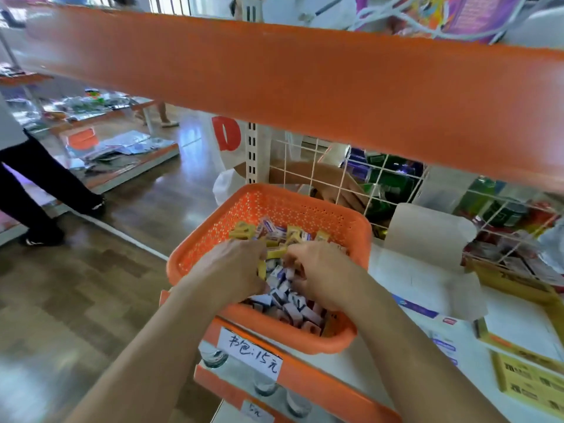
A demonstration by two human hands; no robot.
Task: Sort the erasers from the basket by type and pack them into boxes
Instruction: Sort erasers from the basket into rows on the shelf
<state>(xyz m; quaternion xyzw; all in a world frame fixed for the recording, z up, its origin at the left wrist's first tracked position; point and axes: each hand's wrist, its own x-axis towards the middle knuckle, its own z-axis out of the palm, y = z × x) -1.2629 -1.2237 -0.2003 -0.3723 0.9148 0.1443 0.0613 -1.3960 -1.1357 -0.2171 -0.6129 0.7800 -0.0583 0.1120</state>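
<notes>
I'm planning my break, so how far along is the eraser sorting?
Barely started. Done: the white box and yellow box stand open to the right of the basket, but I see no erasers in either. In hand: the left hand and right hand are both down among the mixed yellow and blue-white erasers; whether they grip any is unclear. Left: nearly everything, as the basket is heaped.

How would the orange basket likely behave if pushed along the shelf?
The orange basket looks like thin perforated plastic, so probably light and slightly flexible. Heaped with erasers, it should slide rather than tip.
</notes>
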